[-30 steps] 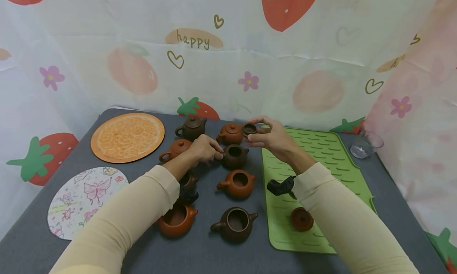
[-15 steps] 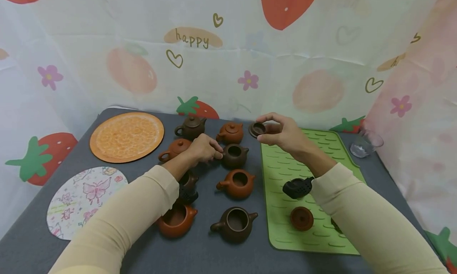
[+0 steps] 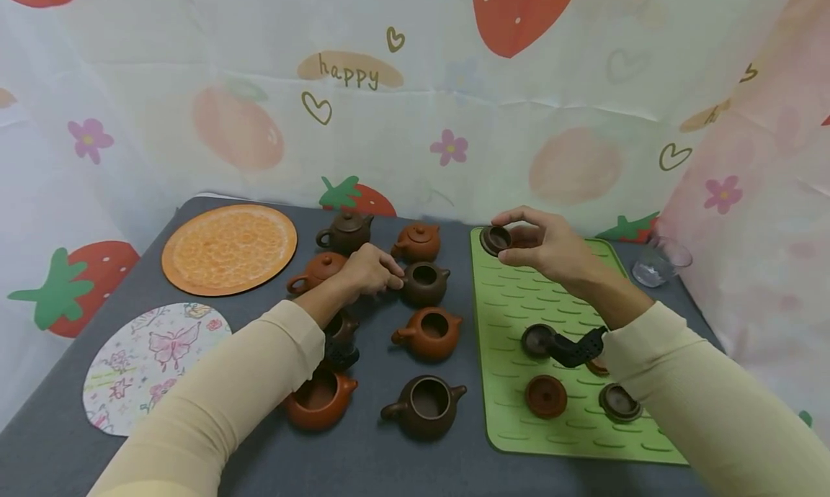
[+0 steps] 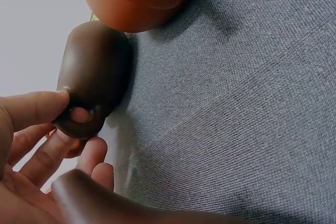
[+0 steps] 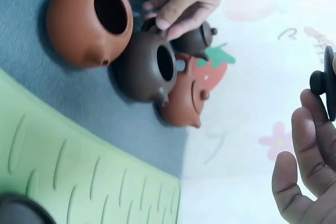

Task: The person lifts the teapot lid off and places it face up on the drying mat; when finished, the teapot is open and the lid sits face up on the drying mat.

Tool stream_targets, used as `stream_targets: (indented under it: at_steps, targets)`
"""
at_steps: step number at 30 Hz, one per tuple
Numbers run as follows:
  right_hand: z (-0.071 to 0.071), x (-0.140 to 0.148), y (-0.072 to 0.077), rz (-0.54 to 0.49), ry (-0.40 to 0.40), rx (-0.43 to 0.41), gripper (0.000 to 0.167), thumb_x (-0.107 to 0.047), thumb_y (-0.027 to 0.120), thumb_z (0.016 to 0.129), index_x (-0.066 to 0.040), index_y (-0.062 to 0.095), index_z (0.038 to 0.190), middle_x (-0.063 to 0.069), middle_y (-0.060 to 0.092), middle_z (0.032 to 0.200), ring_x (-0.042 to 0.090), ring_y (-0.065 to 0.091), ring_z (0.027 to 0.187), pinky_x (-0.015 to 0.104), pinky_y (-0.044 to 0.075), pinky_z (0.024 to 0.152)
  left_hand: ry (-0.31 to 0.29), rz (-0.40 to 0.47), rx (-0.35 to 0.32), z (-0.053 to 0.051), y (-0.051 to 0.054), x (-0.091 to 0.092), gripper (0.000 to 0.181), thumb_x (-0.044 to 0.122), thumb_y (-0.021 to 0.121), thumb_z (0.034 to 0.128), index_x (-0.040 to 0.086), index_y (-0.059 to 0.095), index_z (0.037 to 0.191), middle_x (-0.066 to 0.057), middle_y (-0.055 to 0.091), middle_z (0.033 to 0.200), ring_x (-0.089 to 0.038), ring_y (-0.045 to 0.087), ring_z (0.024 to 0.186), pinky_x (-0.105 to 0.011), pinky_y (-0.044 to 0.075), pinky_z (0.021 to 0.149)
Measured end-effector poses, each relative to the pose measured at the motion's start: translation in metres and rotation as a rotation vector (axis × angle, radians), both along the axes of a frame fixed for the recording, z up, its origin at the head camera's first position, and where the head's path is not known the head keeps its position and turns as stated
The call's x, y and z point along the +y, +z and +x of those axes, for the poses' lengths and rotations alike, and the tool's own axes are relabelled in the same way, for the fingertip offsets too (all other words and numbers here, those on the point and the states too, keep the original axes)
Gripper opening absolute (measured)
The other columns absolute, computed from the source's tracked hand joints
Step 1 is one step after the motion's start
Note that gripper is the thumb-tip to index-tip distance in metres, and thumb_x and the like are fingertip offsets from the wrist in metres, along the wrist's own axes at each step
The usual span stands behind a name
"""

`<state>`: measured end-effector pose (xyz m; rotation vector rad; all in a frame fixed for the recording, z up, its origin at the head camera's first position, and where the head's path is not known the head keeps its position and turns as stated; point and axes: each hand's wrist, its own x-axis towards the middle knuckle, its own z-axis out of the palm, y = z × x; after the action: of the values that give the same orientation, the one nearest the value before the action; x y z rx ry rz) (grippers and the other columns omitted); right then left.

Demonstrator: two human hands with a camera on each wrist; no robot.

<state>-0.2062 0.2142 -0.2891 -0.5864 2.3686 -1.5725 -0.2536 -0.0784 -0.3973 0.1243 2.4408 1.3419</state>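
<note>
At the handle of a lidless dark brown teapot [image 3: 424, 288], my left hand [image 3: 369, 270] pinches with thumb and fingers. In the left wrist view the thumb lies on the handle [image 4: 79, 127], and the pot stands upright on the cloth. My right hand [image 3: 560, 256] holds a dark brown teapot lid [image 3: 496, 240] by its edge, over the far left corner of the green mat [image 3: 519, 439]. That lid is turned with its hollow underside toward the head camera. The right wrist view shows its knob [image 5: 317, 82] from the side.
Behind stand lidded teapots, one orange [image 3: 418, 243] and one dark [image 3: 346, 232]. Nearer are lidless pots, orange [image 3: 433, 346] and brown [image 3: 429, 421]. Several lids, including a red-brown one [image 3: 545, 396], lie on the mat. A glass cup [image 3: 656, 266] stands right; an orange round mat [image 3: 230, 248] lies left.
My right hand has carried the lid to the right, from above the dark teapot to over the green mat. The left hand has stayed at the teapot's handle.
</note>
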Motion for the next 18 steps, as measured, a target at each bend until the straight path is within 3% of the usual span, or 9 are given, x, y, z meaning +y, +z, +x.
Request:
stream_targets:
  at_steps: [10, 18]
  targets:
    - [0.007, 0.026, 0.005, 0.073, -0.056, -0.024, 0.041, -0.003, 0.067, 0.091, -0.003, 0.052, 0.129, 0.020, 0.060, 0.112, 0.031, 0.058, 0.104, 0.038, 0.049, 0.085, -0.002, -0.011, 0.000, -0.001, 0.002, 0.001, 0.007, 0.009, 0.074, 0.0869, 0.008, 0.076, 0.094, -0.011, 0.065, 0.087, -0.033, 0.061, 0.080, -0.043, 0.050, 0.068]
    - [0.010, 0.051, 0.001, 0.133, -0.085, -0.012, 0.043, -0.006, 0.067, 0.092, -0.002, 0.050, 0.131, 0.020, 0.059, 0.113, 0.024, 0.059, 0.102, 0.035, 0.049, 0.084, -0.005, -0.010, -0.002, 0.000, 0.001, 0.000, 0.007, 0.009, 0.074, 0.0866, 0.008, 0.076, 0.093, -0.010, 0.065, 0.087, -0.032, 0.062, 0.080, -0.042, 0.050, 0.067]
